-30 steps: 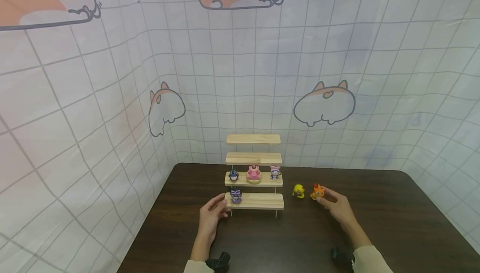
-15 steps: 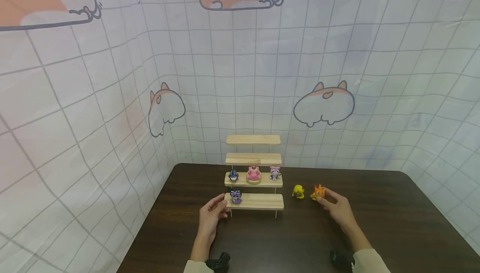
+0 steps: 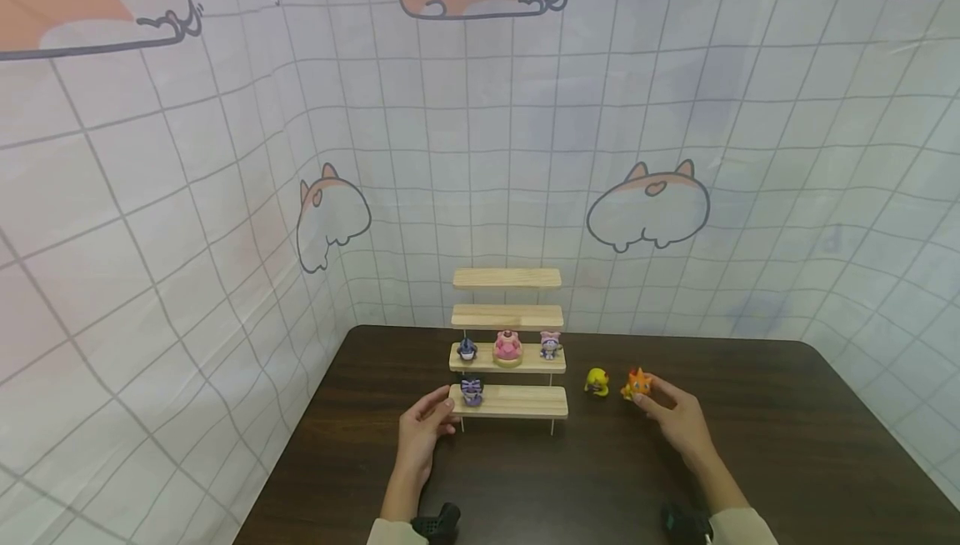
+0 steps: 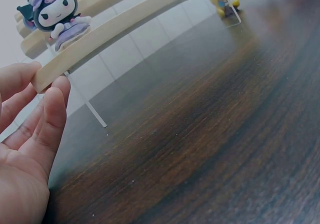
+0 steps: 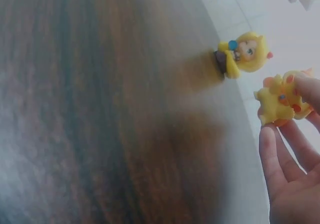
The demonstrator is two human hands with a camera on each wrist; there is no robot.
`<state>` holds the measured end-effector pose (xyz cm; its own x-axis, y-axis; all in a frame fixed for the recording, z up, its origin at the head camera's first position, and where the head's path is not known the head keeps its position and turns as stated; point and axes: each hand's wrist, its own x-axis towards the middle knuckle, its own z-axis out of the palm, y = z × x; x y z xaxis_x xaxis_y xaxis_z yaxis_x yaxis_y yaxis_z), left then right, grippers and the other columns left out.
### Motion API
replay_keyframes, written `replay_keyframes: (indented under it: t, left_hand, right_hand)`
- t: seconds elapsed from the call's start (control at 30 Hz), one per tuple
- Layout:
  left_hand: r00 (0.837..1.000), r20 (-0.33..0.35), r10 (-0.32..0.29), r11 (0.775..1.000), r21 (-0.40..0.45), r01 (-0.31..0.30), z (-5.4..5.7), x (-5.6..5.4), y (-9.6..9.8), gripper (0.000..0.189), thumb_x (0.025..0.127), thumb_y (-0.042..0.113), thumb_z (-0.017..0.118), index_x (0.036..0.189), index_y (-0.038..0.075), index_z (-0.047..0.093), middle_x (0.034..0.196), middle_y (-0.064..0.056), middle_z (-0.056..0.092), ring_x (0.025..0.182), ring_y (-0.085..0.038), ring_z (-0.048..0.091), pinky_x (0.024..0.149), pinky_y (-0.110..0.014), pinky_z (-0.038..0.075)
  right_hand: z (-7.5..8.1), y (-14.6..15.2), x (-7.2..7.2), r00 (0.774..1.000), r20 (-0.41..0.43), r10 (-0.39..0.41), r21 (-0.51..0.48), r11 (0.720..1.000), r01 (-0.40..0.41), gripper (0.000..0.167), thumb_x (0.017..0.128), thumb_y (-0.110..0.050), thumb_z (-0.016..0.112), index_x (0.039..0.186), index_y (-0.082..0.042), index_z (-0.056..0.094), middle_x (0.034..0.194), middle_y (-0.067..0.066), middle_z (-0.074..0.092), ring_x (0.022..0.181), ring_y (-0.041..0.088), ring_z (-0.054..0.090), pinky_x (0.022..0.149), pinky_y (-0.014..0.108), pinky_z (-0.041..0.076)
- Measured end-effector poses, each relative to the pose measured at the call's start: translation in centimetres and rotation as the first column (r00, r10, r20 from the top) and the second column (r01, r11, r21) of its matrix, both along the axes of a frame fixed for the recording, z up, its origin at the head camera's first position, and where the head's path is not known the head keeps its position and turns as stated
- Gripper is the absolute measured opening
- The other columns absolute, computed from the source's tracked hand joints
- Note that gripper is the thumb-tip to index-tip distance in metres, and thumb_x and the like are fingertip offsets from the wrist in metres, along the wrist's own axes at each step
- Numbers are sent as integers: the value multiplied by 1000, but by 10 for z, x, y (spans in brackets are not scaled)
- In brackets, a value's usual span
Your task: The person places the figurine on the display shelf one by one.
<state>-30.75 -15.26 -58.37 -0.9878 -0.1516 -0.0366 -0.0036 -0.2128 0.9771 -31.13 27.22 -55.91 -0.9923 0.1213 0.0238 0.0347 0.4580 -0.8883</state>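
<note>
My left hand (image 3: 422,432) pinches the left end of the lowest board on a stepped wooden display stand (image 3: 525,399). In the left wrist view, thumb and fingers press that board end (image 4: 50,76). A black-and-purple figurine (image 4: 61,16) sits on the board close by. To the right of the stand, my right hand (image 3: 678,420) holds an orange-and-yellow figurine (image 3: 636,383) between thumb and fingers. The right wrist view shows this figurine (image 5: 277,101) partly covered by the thumb. Left of it, a yellow-haired figurine (image 3: 597,382) stands on the table.
On the second board are a dark blue figurine (image 3: 467,350), a pink figurine (image 3: 507,349) on a round base and a lilac figurine (image 3: 550,346). The two upper boards (image 3: 507,316) rise behind. A grid-patterned cloth (image 3: 510,128) surrounds the dark wooden table (image 3: 525,487).
The right forearm has shifted very slightly. Both hands keep their holds, and the stand and figurines stay practically where they were.
</note>
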Motion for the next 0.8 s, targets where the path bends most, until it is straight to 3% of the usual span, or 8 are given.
replay_keyframes:
  t: [0.1, 0.3, 0.57, 0.8]
  left_hand:
    - [1000, 0, 2, 1000, 1, -2, 1, 0, 0, 44, 96, 18, 73, 135, -1, 64, 96, 0, 75, 78, -12, 72, 67, -24, 59]
    - [1000, 1, 5, 1000, 3, -5, 2, 1, 0, 43, 96, 17, 73, 134, -1, 64, 95, 0, 75, 78, -12, 72, 67, -25, 59]
    - [1000, -3, 0, 1000, -2, 0, 1, 0, 0, 43, 97, 18, 72, 134, -1, 64, 95, 0, 75, 79, -12, 72, 68, -24, 59]
    - [1000, -3, 4, 1000, -13, -4, 2, 1, 1, 44, 97, 19, 72, 135, -1, 64, 96, -1, 75, 79, -12, 72, 68, -24, 59]
  right_hand:
    - [3, -1, 4, 1000, -17, -4, 13, 1000, 5, 72, 97, -42, 71, 151, -2, 47, 154, 29, 45, 119, 38, 67, 98, 46, 57]
    - [9, -4, 10, 999, -47, 5, 15, 1000, -5, 72, 97, -44, 70, 151, -2, 48, 153, 27, 47, 144, 46, 42, 109, 60, 45]
    - [17, -9, 15, 994, -110, 10, 49, 999, -4, 70, 95, -43, 72, 148, -2, 52, 145, 24, 57, 133, 44, 54, 98, 52, 54]
    - [24, -14, 23, 986, -158, 41, 69, 997, -31, 64, 95, -42, 72, 145, -4, 56, 139, 20, 63, 124, 39, 62, 89, 32, 54]
